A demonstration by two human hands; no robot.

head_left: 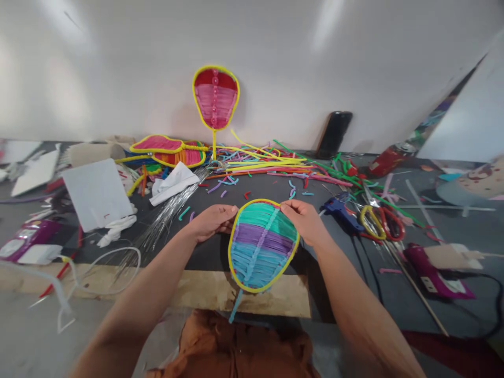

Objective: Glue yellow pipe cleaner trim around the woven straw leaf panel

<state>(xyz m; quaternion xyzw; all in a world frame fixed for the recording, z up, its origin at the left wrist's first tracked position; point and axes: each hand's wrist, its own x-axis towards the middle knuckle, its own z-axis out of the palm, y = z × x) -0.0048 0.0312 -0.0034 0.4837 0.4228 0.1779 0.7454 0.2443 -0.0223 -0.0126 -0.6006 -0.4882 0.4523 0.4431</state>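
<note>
Two hands, one striped leaf (263, 247) held between them above the near edge of the tabletop (271, 191). Left hand (214, 220): grip pinching the leaf's upper-left rim. Right hand (301, 218): grip pinching its upper-right rim, thumb and fingers pressed together. Striped leaf has one yellow border, three colour bands (green, purple, blue), one pale midrib, one blue stem pointing down toward the person. All places relative to striped leaf: behind it and a bit left, one pink leaf (224, 100) upright by the wall; farther left, at least two yellow-rimmed pieces (157, 144) lying flat, overlapping. Directly behind, one heap of pipe cleaners (271, 164), too many to count, plus loose offcuts. Left: one bundle of silvery wires (163, 205), one folded paper (176, 184), one white card (95, 194). Behind right: one black phone (334, 135), propped up. Right: one blue glue gun (343, 214), then two scissor loops (370, 222), one yellow, one red; can't tell if one pair or two. Purple devices (433, 270): two, one far left, one far right.
</note>
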